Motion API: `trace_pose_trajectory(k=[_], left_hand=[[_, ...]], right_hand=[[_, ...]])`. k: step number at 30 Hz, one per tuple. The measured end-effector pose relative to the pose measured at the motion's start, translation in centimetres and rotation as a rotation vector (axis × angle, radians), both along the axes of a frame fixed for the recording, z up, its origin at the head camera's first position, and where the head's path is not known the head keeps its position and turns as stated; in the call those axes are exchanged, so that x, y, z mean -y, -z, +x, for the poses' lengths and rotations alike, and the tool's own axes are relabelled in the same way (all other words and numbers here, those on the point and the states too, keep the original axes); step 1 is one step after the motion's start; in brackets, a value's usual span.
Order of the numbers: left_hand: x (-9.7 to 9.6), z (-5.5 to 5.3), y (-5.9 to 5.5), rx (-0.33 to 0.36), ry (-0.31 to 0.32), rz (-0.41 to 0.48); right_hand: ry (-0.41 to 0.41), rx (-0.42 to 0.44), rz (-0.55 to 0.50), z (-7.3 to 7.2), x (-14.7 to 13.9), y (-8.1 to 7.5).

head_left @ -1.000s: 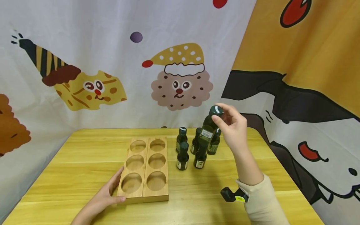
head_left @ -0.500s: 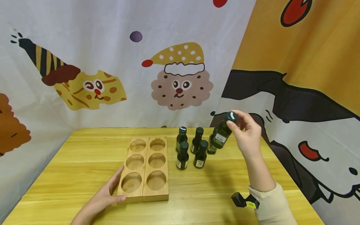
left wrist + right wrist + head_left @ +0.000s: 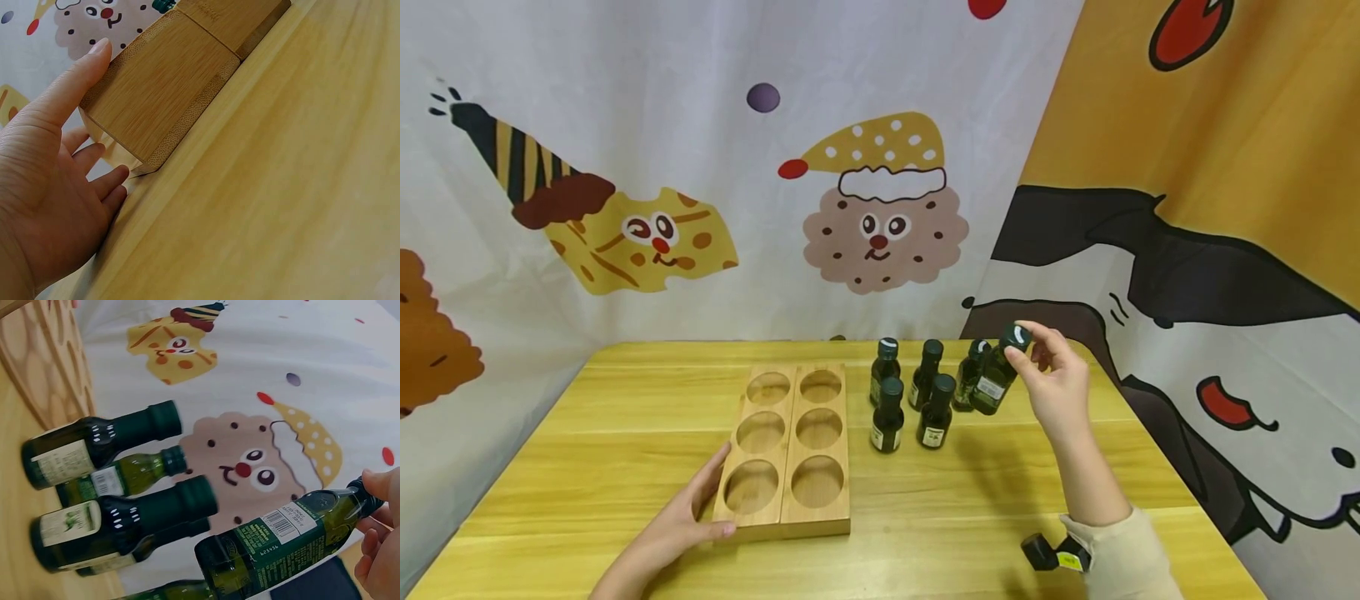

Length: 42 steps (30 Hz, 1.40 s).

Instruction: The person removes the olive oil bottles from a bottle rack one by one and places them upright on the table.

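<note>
My right hand [image 3: 1060, 382] pinches the dark green cap of a glass bottle [image 3: 992, 383] between thumb and fingers. This bottle tilts, its base left of its cap, and overlaps a standing bottle [image 3: 966, 379] in the head view; its barcode label shows in the right wrist view. To its left stand several similar bottles, among them a front one [image 3: 935, 417] and a left one [image 3: 887, 421]. My left hand [image 3: 677, 517] touches the near left corner of a wooden holder [image 3: 786, 508], thumb at its front, relaxed fingers along its side [image 3: 162, 87]. Bare round recesses cover its top.
Everything rests on a wood-grain table [image 3: 587, 450]. Behind it hangs a curtain [image 3: 685, 133] with cartoon figures, continuing down the right side. A black device [image 3: 1052, 554] with a yellow label sits at my right cuff.
My right hand has carried the bottle rightward from above the group, then lowered it beside the rear right bottle. My left hand and the holder stay where they were.
</note>
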State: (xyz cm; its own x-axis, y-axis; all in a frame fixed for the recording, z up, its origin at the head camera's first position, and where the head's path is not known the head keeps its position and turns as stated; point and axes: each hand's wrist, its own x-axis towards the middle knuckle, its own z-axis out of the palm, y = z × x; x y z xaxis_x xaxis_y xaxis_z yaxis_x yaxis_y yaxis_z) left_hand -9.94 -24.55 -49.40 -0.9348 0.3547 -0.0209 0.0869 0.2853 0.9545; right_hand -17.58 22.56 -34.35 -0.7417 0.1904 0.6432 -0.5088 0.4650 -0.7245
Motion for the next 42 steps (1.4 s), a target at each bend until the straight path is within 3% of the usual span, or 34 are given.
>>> trace_pose_trajectory(k=[4, 11, 18, 25, 37, 42], left_hand=[[0.0, 0.0, -0.1, 0.002, 0.008, 0.005], [0.0, 0.0, 0.0, 0.001, 0.011, 0.012], [0.1, 0.0, 0.2, -0.003, 0.011, 0.017], [0.1, 0.0, 0.2, 0.006, 0.009, 0.029], [0.1, -0.1, 0.3, -0.006, 0.006, 0.009], [0.1, -0.1, 0.3, -0.005, -0.002, 0.004]], right_hand=[[0.022, 0.024, 0.009, 0.2, 0.2, 0.7], [0.029, 0.024, 0.037, 1.4, 1.3, 0.7], [0.038, 0.100, 0.005, -0.3, -0.2, 4.2], [0.040, 0.149, 0.012, -0.6, -0.5, 6.1], [0.040, 0.223, -0.029, -0.6, -0.3, 7.8], [0.037, 0.266, -0.038, -0.2, 0.0, 7.5]])
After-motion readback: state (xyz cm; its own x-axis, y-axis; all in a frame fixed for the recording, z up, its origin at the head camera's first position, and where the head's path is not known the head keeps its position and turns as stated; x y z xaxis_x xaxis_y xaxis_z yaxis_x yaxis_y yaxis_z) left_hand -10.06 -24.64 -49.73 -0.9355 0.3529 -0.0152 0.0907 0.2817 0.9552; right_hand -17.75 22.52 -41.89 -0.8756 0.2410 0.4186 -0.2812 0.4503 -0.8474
